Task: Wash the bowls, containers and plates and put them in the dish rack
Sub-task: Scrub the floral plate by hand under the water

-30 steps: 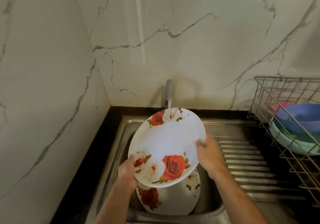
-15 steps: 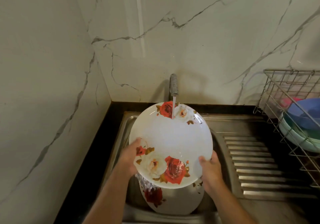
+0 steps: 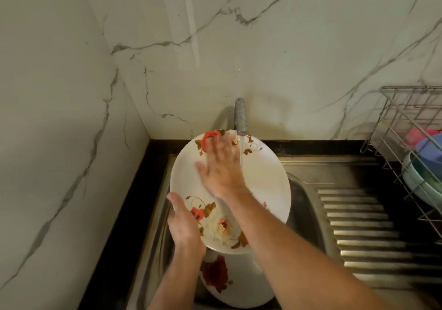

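So the big white oval plate with red and cream rose prints is held tilted over the steel sink, its top edge right under the grey tap, with a thin stream of water running onto it. The left hand grips the plate's lower left rim, thumb on the front face and the fingers hidden behind it. The right hand lies flat on the plate's face with fingers spread and a bit blurred, fingertips up near the rose at the top, just beside the water.

A second white rose-print plate sits lower in the sink basin, partly hidden under the held one.

Over at the right edge of the table, past the ribbed steel drainboard, the wire dish rack holds a blue bowl, a pale green bowl and something pink behind them.
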